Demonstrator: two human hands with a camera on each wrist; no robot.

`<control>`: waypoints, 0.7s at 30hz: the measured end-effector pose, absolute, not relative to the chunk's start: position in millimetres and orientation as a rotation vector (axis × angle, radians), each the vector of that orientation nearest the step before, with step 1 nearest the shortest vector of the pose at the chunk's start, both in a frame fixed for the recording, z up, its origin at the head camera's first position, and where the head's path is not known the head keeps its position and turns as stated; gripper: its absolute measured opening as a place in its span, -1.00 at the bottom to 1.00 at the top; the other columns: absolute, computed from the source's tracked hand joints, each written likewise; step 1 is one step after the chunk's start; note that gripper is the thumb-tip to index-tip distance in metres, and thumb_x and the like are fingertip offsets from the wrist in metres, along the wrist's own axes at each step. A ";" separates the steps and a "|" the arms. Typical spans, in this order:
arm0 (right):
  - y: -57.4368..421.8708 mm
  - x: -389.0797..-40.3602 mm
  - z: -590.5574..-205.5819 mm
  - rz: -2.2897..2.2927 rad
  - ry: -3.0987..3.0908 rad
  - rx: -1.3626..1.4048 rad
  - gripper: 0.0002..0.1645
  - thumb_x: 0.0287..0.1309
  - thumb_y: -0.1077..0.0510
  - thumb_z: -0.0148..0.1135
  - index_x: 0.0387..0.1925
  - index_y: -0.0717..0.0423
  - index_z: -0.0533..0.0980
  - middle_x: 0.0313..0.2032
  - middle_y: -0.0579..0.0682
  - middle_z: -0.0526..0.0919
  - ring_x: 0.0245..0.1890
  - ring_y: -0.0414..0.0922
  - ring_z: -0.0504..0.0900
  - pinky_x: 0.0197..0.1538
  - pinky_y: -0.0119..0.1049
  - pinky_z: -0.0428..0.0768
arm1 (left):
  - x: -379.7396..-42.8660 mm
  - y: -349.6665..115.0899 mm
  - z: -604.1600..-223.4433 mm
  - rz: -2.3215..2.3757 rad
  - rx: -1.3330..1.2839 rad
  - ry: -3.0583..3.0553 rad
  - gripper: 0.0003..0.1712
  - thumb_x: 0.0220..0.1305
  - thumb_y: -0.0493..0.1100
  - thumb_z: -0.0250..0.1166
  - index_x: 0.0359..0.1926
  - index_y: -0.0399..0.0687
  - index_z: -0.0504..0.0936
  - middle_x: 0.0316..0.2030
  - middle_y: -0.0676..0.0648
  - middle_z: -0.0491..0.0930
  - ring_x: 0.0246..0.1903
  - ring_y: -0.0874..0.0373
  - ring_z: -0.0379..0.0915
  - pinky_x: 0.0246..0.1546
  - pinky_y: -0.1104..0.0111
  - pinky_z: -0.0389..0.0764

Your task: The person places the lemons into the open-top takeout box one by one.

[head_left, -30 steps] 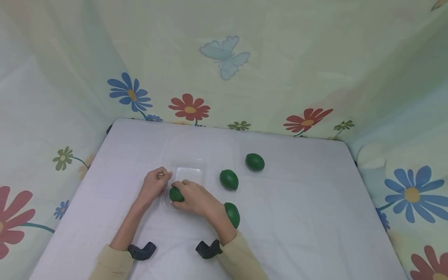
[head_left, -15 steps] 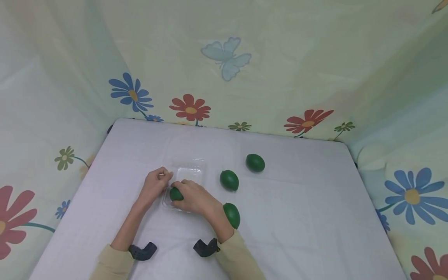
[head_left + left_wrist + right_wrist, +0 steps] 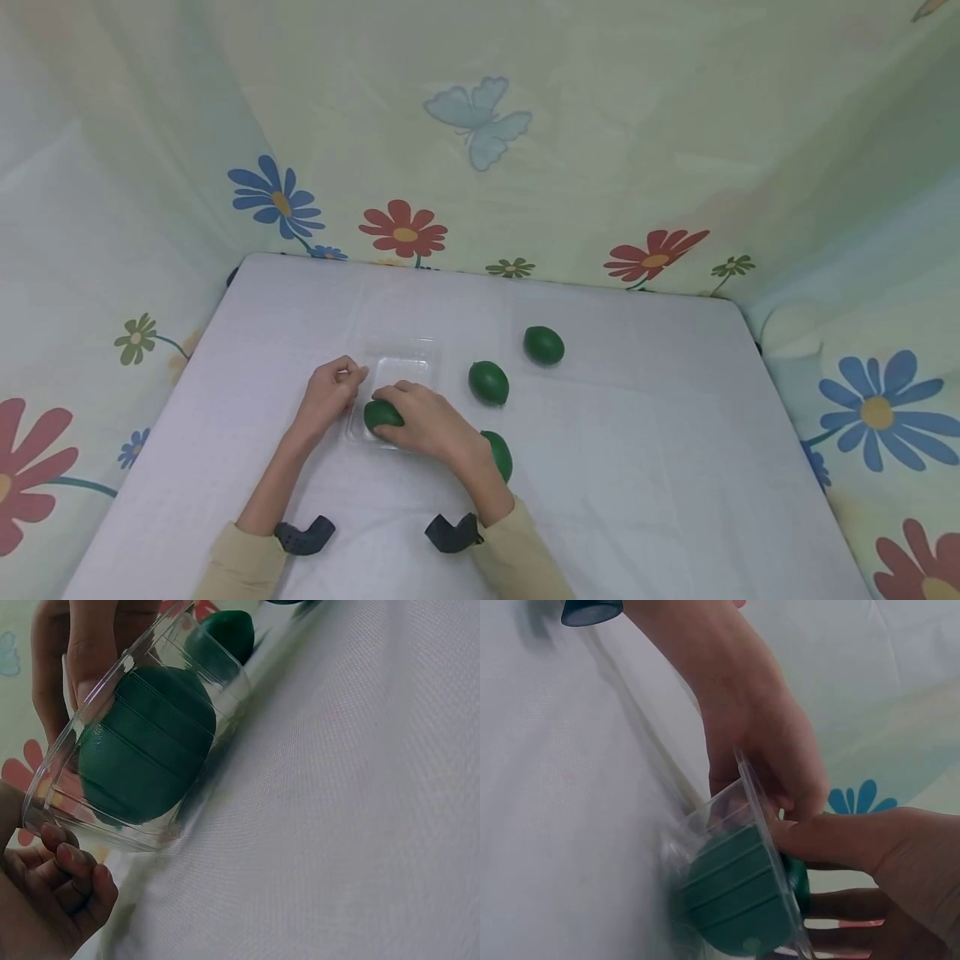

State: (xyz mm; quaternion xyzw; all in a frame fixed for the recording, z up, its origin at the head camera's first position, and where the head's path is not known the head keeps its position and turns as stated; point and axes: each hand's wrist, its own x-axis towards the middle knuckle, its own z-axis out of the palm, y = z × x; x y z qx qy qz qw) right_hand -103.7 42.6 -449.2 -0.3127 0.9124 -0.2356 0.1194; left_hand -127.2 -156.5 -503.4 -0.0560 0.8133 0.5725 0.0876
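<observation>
Head view: the right hand (image 3: pixel 420 423) grips a smooth green oval fruit (image 3: pixel 381 413), judged to be going into the clear plastic tray (image 3: pixel 408 367); release should follow. Left wrist view: the left hand (image 3: pixel 41 896) pinches the tray rim. Right wrist view: the fruit lies inside the tray wall.

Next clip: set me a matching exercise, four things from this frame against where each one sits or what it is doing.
Things:
1. left hand
2. right hand
3. green lime in the clear tray
4. farthest lime

States:
A. lies alone on the white table, near the flowered backdrop
B. grips the rim of the clear tray
C. sits inside clear plastic walls, under fingers
D. holds a lime, fingers curled over it

Pairs: 1-B, 2-D, 3-C, 4-A
</observation>
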 end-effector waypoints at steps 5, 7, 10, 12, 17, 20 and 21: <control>56.6 -94.7 -443.4 -0.731 2.751 -0.976 -0.59 0.34 0.04 0.38 0.17 0.01 0.62 0.03 -0.07 0.72 -0.04 -0.20 0.68 0.04 -0.40 0.62 | -127.6 -156.4 -502.8 1.707 -0.160 2.423 -0.69 0.49 -0.09 0.17 -0.29 -0.29 0.48 -0.78 0.14 0.30 -0.69 0.20 0.26 -0.59 0.38 0.36; 63.7 -89.6 -440.5 -0.752 2.776 -0.992 -0.62 0.35 0.04 0.37 0.14 0.02 0.63 0.03 -0.06 0.72 0.00 -0.17 0.70 0.06 -0.37 0.63 | -126.8 -156.9 -502.6 1.718 -0.161 2.410 -0.69 0.48 -0.10 0.17 -0.29 -0.29 0.48 -0.78 0.13 0.31 -0.69 0.19 0.26 -0.59 0.38 0.35; 74.8 -81.4 -435.7 -0.798 2.805 -1.009 -0.65 0.35 0.06 0.36 0.12 0.02 0.64 0.05 -0.08 0.73 0.06 -0.17 0.70 0.11 -0.34 0.63 | -125.8 -158.5 -501.5 1.727 -0.156 2.401 -0.70 0.48 -0.09 0.19 -0.28 -0.28 0.49 -0.78 0.12 0.32 -0.69 0.18 0.27 -0.59 0.38 0.34; 82.1 -75.9 -431.8 -0.844 2.824 -1.023 -0.67 0.35 0.07 0.37 0.11 0.00 0.64 0.04 -0.10 0.73 0.07 -0.17 0.69 0.12 -0.32 0.64 | -125.2 -159.5 -500.3 1.735 -0.159 2.401 -0.70 0.48 -0.09 0.20 -0.29 -0.27 0.50 -0.77 0.11 0.33 -0.68 0.18 0.27 -0.58 0.38 0.34; 102.0 -61.9 -422.1 -0.908 2.896 -1.048 -0.70 0.31 0.13 0.40 0.06 -0.02 0.66 0.01 -0.12 0.74 0.07 -0.19 0.70 0.09 -0.33 0.65 | -124.8 -159.7 -498.8 1.748 -0.156 2.401 -0.66 0.48 -0.07 0.21 -0.32 -0.29 0.48 -0.78 0.09 0.32 -0.68 0.18 0.25 -0.57 0.38 0.32; 115.4 -53.6 -417.7 -0.915 2.941 -1.074 -0.71 0.27 0.16 0.43 0.02 -0.03 0.67 -0.01 -0.12 0.75 0.04 -0.20 0.71 0.05 -0.34 0.67 | -125.0 -159.0 -499.2 1.731 -0.147 2.407 -0.64 0.49 -0.05 0.19 -0.32 -0.28 0.48 -0.78 0.09 0.32 -0.68 0.18 0.24 -0.57 0.38 0.31; 120.2 -50.9 -416.5 -0.912 2.958 -1.083 -0.71 0.25 0.16 0.44 0.01 -0.03 0.67 -0.01 -0.12 0.75 0.04 -0.20 0.71 0.05 -0.34 0.67 | -124.9 -158.8 -499.2 1.725 -0.147 2.409 -0.64 0.50 -0.04 0.18 -0.32 -0.28 0.48 -0.79 0.10 0.32 -0.68 0.18 0.24 -0.57 0.37 0.31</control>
